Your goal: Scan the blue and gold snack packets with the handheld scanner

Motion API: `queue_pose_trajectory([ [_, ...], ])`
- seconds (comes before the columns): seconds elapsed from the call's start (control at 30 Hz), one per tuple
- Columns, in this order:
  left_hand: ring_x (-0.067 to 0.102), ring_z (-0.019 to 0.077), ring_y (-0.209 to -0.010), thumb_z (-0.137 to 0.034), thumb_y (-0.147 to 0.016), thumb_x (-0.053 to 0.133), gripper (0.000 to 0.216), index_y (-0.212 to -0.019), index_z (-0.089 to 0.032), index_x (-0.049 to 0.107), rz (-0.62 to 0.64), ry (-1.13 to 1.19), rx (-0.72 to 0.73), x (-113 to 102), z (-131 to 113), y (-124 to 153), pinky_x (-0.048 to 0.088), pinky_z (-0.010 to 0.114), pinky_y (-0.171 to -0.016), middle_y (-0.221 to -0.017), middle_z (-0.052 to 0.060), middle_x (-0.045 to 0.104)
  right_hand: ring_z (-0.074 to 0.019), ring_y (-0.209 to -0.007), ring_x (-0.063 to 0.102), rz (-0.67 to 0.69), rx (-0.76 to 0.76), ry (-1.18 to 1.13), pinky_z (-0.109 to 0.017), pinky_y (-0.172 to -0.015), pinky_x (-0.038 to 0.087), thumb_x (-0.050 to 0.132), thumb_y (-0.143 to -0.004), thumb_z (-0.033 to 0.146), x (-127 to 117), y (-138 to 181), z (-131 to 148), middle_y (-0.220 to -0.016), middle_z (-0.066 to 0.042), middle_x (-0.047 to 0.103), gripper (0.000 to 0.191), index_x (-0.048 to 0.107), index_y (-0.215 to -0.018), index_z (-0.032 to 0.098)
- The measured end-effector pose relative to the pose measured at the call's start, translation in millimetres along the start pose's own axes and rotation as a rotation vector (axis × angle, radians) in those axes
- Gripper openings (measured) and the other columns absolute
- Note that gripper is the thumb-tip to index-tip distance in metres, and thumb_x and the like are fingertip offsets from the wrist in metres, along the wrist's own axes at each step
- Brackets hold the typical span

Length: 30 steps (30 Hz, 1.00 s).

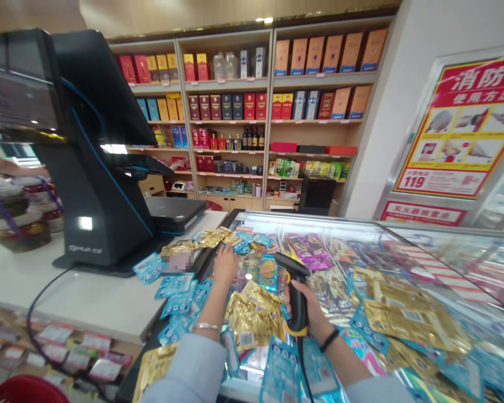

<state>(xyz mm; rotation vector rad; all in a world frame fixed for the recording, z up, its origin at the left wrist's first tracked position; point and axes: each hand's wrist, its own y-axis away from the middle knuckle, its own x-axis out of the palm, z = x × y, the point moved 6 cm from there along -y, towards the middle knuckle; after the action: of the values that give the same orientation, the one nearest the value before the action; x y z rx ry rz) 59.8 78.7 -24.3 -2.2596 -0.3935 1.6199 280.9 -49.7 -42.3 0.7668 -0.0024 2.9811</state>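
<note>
My right hand [313,305] is wrapped around the grip of a black and yellow barcode scanner [297,305]. Its cord trails down toward me. Farther forward, my left hand [225,266] reaches out over the packets with its fingers extended, close to several small gold and blue packets [246,242]. Between my arms lies a pile of shiny gold packets [256,313] on the glass top of a display case. Blue packets [279,366] lie nearer to me, and more blue packets [178,296] spread along the left side. At the right is another heap of gold packets [411,313] mixed with blue ones.
A black checkout terminal [105,168] stands on the white counter [105,302] at left, its cable hanging over the edge. Baskets [21,224] sit behind it, with part of another person's arm beyond. Shelves of boxes [231,106] line the back wall. A red basket [23,390] is at lower left.
</note>
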Motion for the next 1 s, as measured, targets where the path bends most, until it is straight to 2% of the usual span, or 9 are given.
queue_pose_trajectory([
  [0.2,0.045,0.0253,-0.137,-0.016,-0.095,0.034,0.043,-0.128,-0.012,0.062,0.030,-0.067,0.049,-3,-2,2,0.042,0.039,-0.108,-0.144,0.012,0.054,-0.0115,-0.034,0.053,-0.020,0.057,-0.018,-0.021,-0.032,0.041,0.082,-0.058,0.052,3,4,0,-0.049,0.002,0.060,0.043,0.057,-0.069,0.018],
  [0.37,0.045,0.0273,-0.137,-0.016,-0.095,0.035,0.044,-0.130,-0.010,0.061,0.027,-0.096,0.090,-2,-2,4,0.044,0.043,-0.106,-0.143,0.012,0.055,-0.0108,-0.034,0.052,-0.040,0.081,-0.020,-0.021,-0.032,0.040,0.084,-0.053,0.056,3,6,-1,-0.048,0.002,0.059,0.048,0.057,-0.064,0.017],
  [0.63,0.050,0.0275,-0.133,-0.015,-0.094,0.037,0.043,-0.128,-0.014,0.064,-0.036,-0.106,0.175,-1,2,3,0.042,0.045,-0.107,-0.139,0.011,0.058,-0.0113,-0.033,0.052,-0.113,0.135,-0.048,-0.021,-0.031,0.040,0.088,-0.044,0.058,1,5,-3,-0.049,0.001,0.061,0.055,0.057,-0.065,0.018],
  [0.8,0.057,0.0282,-0.120,-0.013,-0.093,0.040,0.038,-0.116,-0.015,0.070,-0.076,-0.096,0.268,-19,-14,7,0.043,0.045,-0.103,-0.127,0.011,0.067,-0.0121,-0.033,0.053,-0.109,0.124,-0.047,-0.021,-0.031,0.041,0.088,-0.045,0.057,5,7,1,-0.048,0.001,0.060,0.054,0.057,-0.064,0.018],
  [0.93,0.062,0.0236,-0.103,-0.024,-0.098,0.039,0.035,-0.096,-0.019,0.073,-0.089,0.037,0.414,-31,-39,14,0.045,0.041,-0.096,-0.105,0.009,0.074,-0.0115,-0.033,0.053,-0.082,0.070,-0.051,-0.021,-0.032,0.041,0.087,-0.049,0.057,3,9,9,-0.048,0.001,0.061,0.051,0.059,-0.066,0.018],
  [1.0,0.062,0.0221,-0.095,-0.030,-0.099,0.038,0.037,-0.089,-0.020,0.072,-0.089,0.099,0.430,-33,-43,16,0.046,0.039,-0.091,-0.094,0.008,0.074,-0.0118,-0.034,0.054,-0.060,0.032,-0.050,-0.021,-0.033,0.042,0.086,-0.053,0.055,2,9,14,-0.049,0.001,0.062,0.048,0.061,-0.070,0.018],
])
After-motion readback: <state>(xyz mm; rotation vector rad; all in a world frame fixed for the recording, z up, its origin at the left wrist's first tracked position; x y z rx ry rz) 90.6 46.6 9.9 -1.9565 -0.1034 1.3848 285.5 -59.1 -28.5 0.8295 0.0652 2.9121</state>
